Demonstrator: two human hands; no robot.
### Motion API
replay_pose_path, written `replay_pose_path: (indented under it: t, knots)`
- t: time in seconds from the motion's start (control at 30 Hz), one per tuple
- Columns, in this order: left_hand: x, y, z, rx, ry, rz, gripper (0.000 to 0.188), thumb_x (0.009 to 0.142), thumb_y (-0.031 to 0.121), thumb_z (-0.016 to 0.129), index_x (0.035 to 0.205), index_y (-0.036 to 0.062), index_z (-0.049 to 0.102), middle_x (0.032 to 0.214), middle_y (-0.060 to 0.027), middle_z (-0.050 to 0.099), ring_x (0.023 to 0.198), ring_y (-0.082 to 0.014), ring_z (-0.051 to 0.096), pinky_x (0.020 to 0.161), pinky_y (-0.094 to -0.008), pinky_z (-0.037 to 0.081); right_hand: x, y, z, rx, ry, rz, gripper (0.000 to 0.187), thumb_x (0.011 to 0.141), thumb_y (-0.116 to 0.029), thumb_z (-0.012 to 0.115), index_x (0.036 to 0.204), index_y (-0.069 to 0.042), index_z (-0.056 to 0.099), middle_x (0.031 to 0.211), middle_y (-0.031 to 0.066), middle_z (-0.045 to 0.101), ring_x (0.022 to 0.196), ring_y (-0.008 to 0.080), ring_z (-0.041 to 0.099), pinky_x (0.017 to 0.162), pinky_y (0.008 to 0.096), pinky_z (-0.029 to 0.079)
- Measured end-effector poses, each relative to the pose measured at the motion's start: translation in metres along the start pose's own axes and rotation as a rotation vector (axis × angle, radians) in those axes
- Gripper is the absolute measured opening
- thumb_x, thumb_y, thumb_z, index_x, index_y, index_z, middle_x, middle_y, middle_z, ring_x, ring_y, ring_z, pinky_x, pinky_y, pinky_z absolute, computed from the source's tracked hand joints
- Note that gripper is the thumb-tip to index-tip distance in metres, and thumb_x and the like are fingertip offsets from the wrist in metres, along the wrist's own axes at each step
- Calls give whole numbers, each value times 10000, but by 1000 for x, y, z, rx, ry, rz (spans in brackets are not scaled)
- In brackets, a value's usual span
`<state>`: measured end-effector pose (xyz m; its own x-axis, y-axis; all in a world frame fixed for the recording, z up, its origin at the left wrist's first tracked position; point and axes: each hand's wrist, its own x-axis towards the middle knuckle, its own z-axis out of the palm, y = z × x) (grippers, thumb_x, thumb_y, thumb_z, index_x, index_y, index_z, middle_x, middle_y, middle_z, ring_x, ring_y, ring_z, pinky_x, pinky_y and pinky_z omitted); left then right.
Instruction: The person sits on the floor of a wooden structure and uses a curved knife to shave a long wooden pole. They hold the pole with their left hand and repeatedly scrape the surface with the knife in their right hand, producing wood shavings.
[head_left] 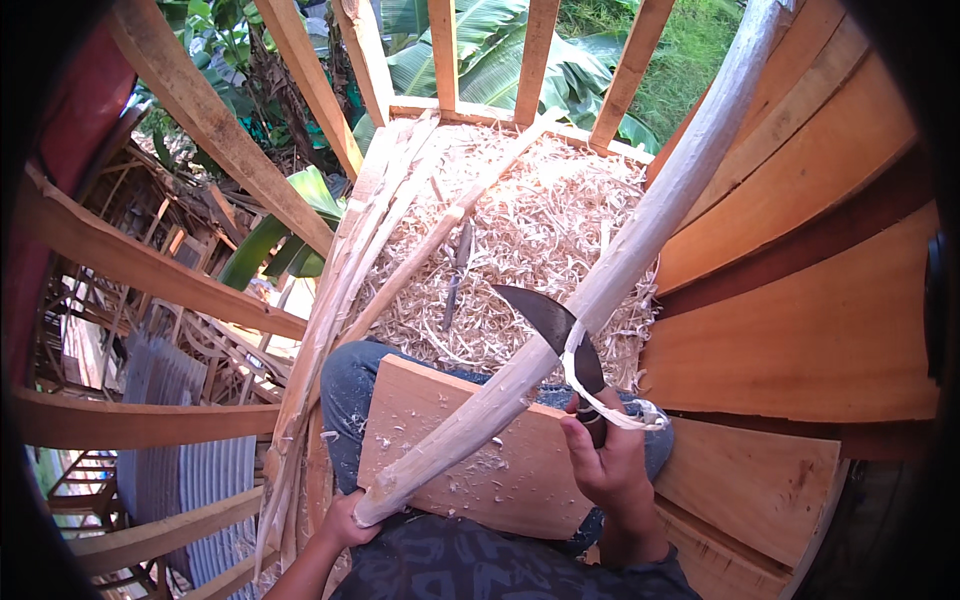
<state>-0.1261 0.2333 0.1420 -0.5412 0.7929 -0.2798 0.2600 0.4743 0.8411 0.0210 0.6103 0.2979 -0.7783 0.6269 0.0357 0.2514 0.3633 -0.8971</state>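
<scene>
A long, pale, peeled wooden pole (640, 235) slants from my lap up to the far right. My left hand (348, 520) is closed around its near end. In my right hand (612, 462) is the dark handle of a knife with a broad, curved, pointed blade (545, 315). The blade lies across the pole, just above my lap. A long curled wood shaving (574, 372) hangs at the blade and runs down by my right fingers. Under the pole, a flat wooden board (425, 400) rests across my thighs, with small chips scattered on it.
Wood shavings (560, 200) cover the floor ahead of my knees. Long wooden strips (345, 270) lean along the left, beside a thinner stick (420, 250). Railing slats (445, 55) stand ahead and left, with plants beyond. A plank wall (800, 320) closes the right side.
</scene>
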Motion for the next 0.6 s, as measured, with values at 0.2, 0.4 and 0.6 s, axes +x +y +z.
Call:
replay_pose_path:
  t: [0.2, 0.4, 0.6]
  knots:
    - [1, 0, 1, 3, 7, 10, 283, 612, 116, 738, 867, 36, 646, 744, -145, 667, 729, -316, 690, 661, -339, 533, 0, -1, 2, -30, 34, -32, 212, 850, -90, 644, 978, 27, 522, 709, 148, 647, 622, 226, 681, 541, 311, 502]
    - [2, 4, -1, 35, 2, 15, 288, 609, 119, 742, 869, 41, 648, 753, -146, 670, 732, -318, 688, 665, -343, 535, 0, -1, 6, -71, 91, -73, 231, 863, -105, 661, 1011, 31, 545, 713, 157, 652, 606, 257, 673, 534, 328, 498]
    - [-1, -3, -1, 84, 4, 18, 292, 603, 130, 750, 867, 52, 654, 753, -144, 671, 730, -316, 688, 667, -348, 536, -2, 5, 6, -46, 51, -73, 200, 882, -118, 659, 996, 11, 558, 655, 92, 595, 555, 166, 575, 525, 285, 442]
